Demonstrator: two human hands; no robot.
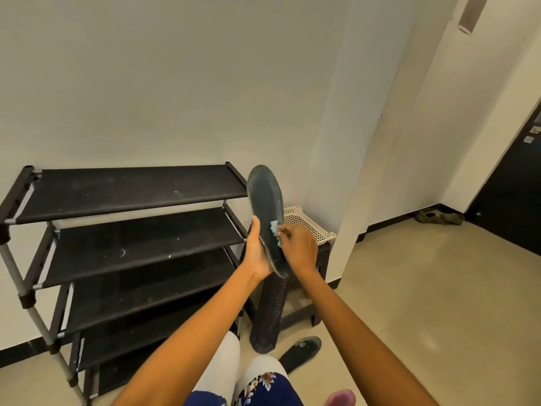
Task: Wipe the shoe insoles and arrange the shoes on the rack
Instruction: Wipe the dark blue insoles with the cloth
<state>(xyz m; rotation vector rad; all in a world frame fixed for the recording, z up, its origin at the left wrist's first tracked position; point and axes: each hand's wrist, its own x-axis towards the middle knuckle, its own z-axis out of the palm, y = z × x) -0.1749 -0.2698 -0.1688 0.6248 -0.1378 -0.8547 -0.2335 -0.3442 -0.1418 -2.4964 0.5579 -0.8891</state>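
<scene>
insole [265,200]: dark, held up in front of the shoe rack [131,191]; long axis near upright, toe end up + leaning slightly away, heel end down at the wrists.
left hand [257,253]: cups insole's lower half from the left/back, thumb up along its edge, fingers wrapped behind. Steadying grip.
right hand [301,247]: fingers bunched, pinching a small light-blue cloth [274,228] vs. insole face, just right of the left thumb.
key relation: cloth sits approx. mid-length; most of the unwiped-looking face lies above the fingers, toward the toe. Next stroke prob. runs up along the long axis, right hand doing the travel, left holding still.
surface: insole face matte, greyish; likely flexes if pressed w/o backing.
rack: black shelves, no shoes on them; left of hands.
room: brown plastic stool [292,288] w/ cream perforated tray [307,227] behind hands; dark sandal [301,351] on tile floor [409,303] below; olive shoes [439,218] by far door.
</scene>
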